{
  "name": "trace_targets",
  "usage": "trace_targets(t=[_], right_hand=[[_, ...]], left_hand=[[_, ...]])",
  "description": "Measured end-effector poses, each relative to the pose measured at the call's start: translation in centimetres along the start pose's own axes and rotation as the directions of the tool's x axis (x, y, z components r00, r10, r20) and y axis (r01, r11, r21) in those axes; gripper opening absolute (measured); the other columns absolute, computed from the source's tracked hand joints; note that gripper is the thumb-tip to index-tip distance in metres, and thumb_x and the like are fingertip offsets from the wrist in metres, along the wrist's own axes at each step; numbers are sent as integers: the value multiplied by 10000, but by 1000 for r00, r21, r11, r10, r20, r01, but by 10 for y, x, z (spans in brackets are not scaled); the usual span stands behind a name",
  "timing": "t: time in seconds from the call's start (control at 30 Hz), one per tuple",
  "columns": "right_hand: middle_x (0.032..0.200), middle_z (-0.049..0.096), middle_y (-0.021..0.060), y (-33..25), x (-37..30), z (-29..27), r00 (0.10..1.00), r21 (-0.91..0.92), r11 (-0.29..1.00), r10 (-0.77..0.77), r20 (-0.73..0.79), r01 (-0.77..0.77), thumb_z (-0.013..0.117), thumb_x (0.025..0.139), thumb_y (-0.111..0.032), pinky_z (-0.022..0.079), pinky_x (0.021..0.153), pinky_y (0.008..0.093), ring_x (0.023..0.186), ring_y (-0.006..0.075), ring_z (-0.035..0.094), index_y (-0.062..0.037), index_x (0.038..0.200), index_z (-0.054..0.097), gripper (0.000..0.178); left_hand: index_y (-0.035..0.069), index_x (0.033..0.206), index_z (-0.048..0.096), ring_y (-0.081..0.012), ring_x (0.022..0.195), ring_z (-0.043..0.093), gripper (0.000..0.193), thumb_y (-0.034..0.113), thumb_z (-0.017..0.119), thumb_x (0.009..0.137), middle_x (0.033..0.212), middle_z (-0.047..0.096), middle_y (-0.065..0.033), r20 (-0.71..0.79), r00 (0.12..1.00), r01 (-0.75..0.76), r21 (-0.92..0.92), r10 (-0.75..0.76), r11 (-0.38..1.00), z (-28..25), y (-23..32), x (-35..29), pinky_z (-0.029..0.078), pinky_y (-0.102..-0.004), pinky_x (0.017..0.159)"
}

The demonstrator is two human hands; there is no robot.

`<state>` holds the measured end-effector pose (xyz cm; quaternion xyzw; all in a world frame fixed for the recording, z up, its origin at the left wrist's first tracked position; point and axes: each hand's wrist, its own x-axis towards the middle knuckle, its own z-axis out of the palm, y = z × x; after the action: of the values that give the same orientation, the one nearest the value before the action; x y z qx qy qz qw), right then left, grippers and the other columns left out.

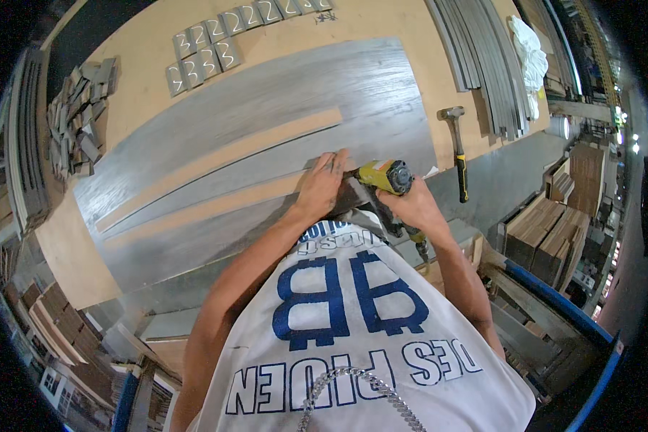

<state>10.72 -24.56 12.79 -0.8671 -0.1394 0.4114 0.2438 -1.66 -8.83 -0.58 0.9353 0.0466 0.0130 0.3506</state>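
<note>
My right hand [416, 204] is wrapped round the handle of a yellow and black nail gun [379, 175], close to my body. The tool's nose points left, toward the near edge of a large grey wood-grain panel [353, 79]. My left hand [320, 189] lies flat on the panel with its fingers stretched out, just left of the nose. Those fingertips reach the right end of a bare tan strip [216, 209]. Farther off, a second tan strip [230, 155] has a thin dark strip [245, 164] along its near side. The exact spot under the nose is hidden.
A hammer [456, 147] lies to the right. Beyond it are long grey strips [486, 65] and a white cloth [529, 61]. Small marked grey blocks [212, 30] stand in rows at the far side. Loose grey offcuts [79, 115] are piled at left; stacked boards [554, 223] sit at right.
</note>
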Motion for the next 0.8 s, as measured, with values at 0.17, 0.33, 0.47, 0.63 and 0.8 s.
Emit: trace_targets(t=[0.17,0.33,0.47,0.63,0.8], right_hand=[[835,715,190,2,0,6,986,-64,985,-161,-31,159,709,804,-209,540,756,384,794,270,708,41,1064,675,362],[827,684,269,15,-4,-3,987,-140,990,-28,-159,6,734,769,-256,539,751,437,886,417,691,52,988,684,381],[825,680,272,0,-4,-5,981,-184,983,-31,-189,-5,735,768,-250,540,756,437,887,428,683,55,984,690,376],[856,701,261,-30,2,5,998,23,1000,11,-68,-9,747,767,-275,549,771,427,880,394,706,54,977,699,393],[882,708,260,-35,13,22,997,-90,993,-77,12,78,744,765,-292,555,776,426,899,382,710,51,974,700,404]], left_hand=[[-49,1418,390,-365,1207,463,709,11,634,754,1250,540,-213,8,997,79,-65,-79,995,-13,2,-3,410,-417,1033],[8,1325,524,-313,1185,463,579,169,700,798,1265,534,-135,-10,988,154,100,-154,983,-30,-10,-27,380,-428,999],[32,1279,574,-297,1170,462,547,275,711,809,1242,538,-104,9,988,155,102,-157,983,-30,-12,-25,361,-434,990],[43,1273,578,-303,1177,465,523,263,688,811,1224,543,-104,14,989,143,120,-146,982,-30,-15,-23,369,-446,987],[35,1268,573,-303,1169,468,514,211,637,790,1219,542,-105,-43,995,94,91,-90,991,-22,-23,-27,381,-428,993]])
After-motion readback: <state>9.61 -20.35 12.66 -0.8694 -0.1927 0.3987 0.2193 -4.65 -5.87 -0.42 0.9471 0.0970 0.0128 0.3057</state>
